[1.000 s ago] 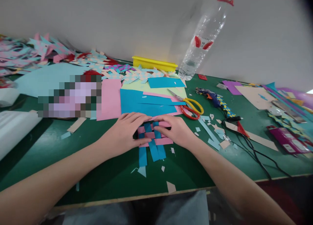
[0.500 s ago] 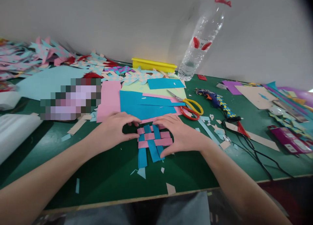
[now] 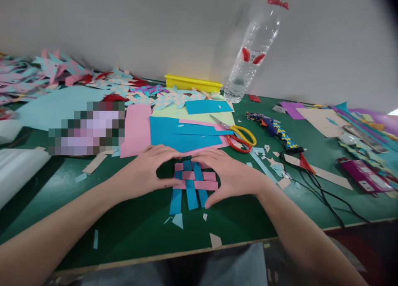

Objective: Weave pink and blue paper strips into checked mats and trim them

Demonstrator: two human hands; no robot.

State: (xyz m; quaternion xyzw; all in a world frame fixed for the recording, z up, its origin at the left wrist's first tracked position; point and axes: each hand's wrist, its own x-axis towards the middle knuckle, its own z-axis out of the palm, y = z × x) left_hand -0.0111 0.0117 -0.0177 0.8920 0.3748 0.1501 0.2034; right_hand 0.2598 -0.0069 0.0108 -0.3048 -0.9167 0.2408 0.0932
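Note:
A small lattice of blue and pink paper strips [image 3: 189,184] lies on the green table in front of me, with blue strip ends pointing towards me. My left hand [image 3: 155,166] curves around its left side, thumb on the left edge and fingertips at the far edge. From the right, my right hand [image 3: 228,174] grips it with fingers over the far edge and thumb beside the rightmost blue strip. The far ends of the strips are partly hidden under my fingers. Scissors [image 3: 241,137] with yellow and red handles rest beyond my right hand on coloured paper.
Blue sheets [image 3: 164,132] and a pink sheet [image 3: 137,128] lie behind my hands. A clear bottle [image 3: 245,66] and a yellow tray [image 3: 192,83] stand at the wall. Right: a glue gun [image 3: 273,128], black cable [image 3: 320,195] and a purple packet [image 3: 363,175]. Paper scraps litter the table.
The blue strips have spread more evenly, the right ones shifting apart. My right thumb has moved slightly nearer me, and my left thumb reaches further onto the lattice.

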